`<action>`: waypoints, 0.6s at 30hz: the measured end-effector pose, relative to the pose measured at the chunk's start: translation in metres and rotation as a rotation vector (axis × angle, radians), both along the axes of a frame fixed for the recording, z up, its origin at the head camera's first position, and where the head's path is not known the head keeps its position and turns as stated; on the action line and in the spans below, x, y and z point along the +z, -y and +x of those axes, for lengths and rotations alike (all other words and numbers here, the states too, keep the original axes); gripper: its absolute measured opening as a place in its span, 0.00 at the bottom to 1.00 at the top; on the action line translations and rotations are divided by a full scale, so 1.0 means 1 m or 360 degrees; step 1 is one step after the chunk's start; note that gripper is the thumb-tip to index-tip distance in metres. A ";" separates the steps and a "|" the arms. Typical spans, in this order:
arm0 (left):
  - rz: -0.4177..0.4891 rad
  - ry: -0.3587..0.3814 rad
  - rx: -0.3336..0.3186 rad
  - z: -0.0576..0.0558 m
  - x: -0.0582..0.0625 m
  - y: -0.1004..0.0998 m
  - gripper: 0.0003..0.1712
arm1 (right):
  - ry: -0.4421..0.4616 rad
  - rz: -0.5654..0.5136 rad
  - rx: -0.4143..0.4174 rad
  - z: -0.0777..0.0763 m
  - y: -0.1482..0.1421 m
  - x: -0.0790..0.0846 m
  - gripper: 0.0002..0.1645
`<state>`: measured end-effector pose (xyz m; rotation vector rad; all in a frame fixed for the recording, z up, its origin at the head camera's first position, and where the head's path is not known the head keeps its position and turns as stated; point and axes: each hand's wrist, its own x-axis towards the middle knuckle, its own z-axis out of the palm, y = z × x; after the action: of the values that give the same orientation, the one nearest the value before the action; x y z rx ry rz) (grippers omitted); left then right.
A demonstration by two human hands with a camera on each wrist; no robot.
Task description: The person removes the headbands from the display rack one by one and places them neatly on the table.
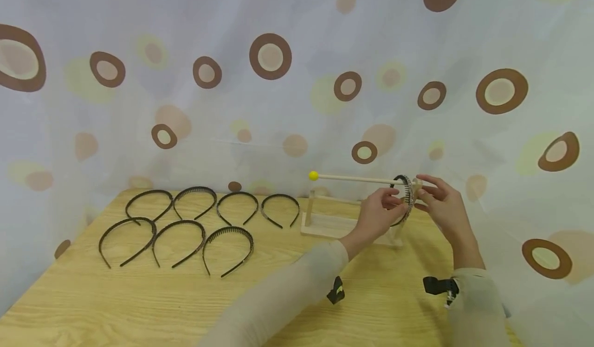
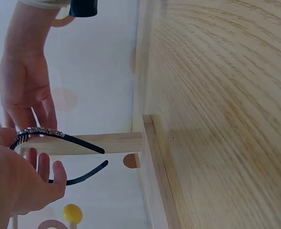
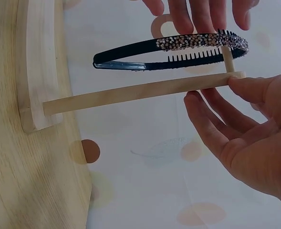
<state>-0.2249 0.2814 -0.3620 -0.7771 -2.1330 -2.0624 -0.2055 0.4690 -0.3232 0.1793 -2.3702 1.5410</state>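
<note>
A black toothed headband point(image 1: 409, 197) with a glittery stone-covered band hangs around the long wooden rod point(image 1: 357, 179) of a hairband stand point(image 1: 325, 224). My left hand point(image 1: 373, 214) holds this headband near the rod's right end, thumb and fingers at its band. In the right wrist view the sparkling stones point(image 3: 192, 42) face the camera, and the comb teeth point inward. My right hand point(image 1: 446, 213) pinches the top of the stand's upright post point(image 3: 145, 93), thumb on one side and fingers on the other. A yellow ball point(image 1: 313, 176) caps the rod's left end.
Several black headbands lie in two rows on the wooden table point(image 1: 153, 306), among them a toothed one point(image 1: 229, 228) at the front right and a thin one point(image 1: 280, 196) nearest the stand. A spotted curtain point(image 1: 297, 104) hangs behind the table.
</note>
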 end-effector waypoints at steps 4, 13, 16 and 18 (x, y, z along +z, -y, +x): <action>0.0071 -0.0062 0.0004 0.006 0.001 -0.009 0.27 | 0.0002 -0.0004 -0.0019 -0.001 -0.001 -0.001 0.28; 0.0041 -0.0169 0.0120 0.008 0.006 -0.021 0.25 | -0.0012 0.0014 -0.0008 0.000 0.001 -0.002 0.28; 0.0022 -0.0187 0.0159 0.008 0.008 -0.022 0.25 | -0.0016 0.0011 0.0000 0.001 0.000 -0.001 0.28; 0.0012 -0.0200 0.0168 0.008 0.009 -0.022 0.24 | -0.0012 0.0008 -0.0009 0.001 -0.001 -0.001 0.28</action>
<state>-0.2174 0.3032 -0.3531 -0.7540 -2.0518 -1.9157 -0.2048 0.4704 -0.3244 0.1791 -2.3671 1.5293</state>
